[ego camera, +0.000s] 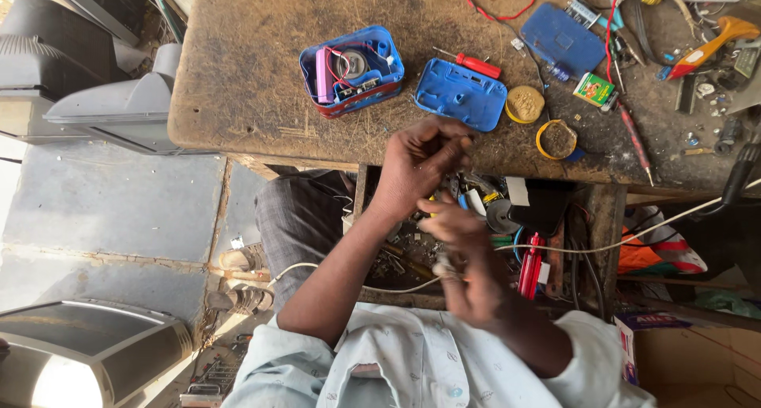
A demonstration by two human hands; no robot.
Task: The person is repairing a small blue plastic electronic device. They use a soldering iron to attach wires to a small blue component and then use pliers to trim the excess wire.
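While a white cable (555, 248) is being pinched in the blurred right hand (468, 269), the left hand (420, 166), fingers (456, 146) curled shut on something unseen, is being held just above, nearer the table (238, 75).

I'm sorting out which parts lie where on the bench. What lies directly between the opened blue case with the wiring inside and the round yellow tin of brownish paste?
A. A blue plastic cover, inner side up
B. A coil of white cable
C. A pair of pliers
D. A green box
A: the blue plastic cover lies between the opened blue case and the round yellow tin.
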